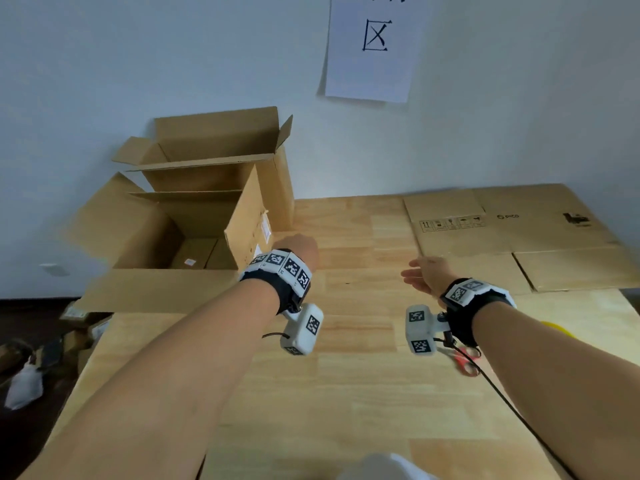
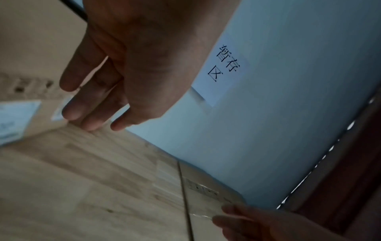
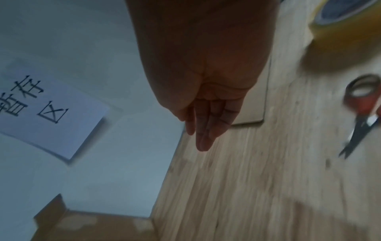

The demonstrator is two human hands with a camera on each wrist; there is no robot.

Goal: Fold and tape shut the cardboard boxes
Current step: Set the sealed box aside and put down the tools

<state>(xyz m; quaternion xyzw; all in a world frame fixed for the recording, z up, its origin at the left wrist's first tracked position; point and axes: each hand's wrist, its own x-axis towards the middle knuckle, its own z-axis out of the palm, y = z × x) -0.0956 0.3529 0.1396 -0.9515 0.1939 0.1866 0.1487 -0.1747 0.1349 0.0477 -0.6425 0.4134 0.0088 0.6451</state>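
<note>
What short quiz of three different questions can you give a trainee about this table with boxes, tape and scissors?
1. True or false: the left hand grips a flap of the open box.
2. Multiple choice: where does the flattened box lie? A) on the floor; B) on the table, at the far right by the wall; C) inside the open box.
3. Fill in: the tape roll and the red-handled ___ lie on the table near the right hand.

Key: 1 false, both hands are open and hold nothing; 2 B; 3 scissors.
</note>
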